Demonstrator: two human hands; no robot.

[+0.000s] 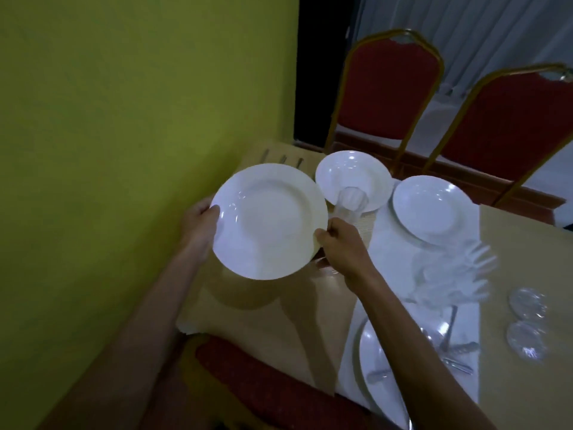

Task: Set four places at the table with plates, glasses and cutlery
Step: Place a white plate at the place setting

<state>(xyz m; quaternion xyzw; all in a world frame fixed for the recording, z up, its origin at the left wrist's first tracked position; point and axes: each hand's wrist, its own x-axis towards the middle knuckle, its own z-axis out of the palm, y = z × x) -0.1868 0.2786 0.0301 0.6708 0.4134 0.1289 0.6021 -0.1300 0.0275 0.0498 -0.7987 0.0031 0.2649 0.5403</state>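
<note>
A large white plate (268, 220) is held above the near left part of the table, tilted toward me. My left hand (200, 223) grips its left rim and my right hand (339, 243) pinches its right rim. Behind it, a smaller white plate (353, 175) lies at the far side with a clear glass (350, 203) in front of it. Another white plate (434, 209) lies further right. A near plate (376, 367) sits under my right forearm. Cutlery (455, 352) lies beside it, and three handles (282, 159) show at the far left edge.
Two upturned glasses (527, 321) stand at the right. Clear glassware and white plastic forks (455, 271) crowd the white runner (387, 240). Two red chairs (390, 97) stand beyond the table, a red seat (263, 377) is below me, and a green wall (124, 119) is on the left.
</note>
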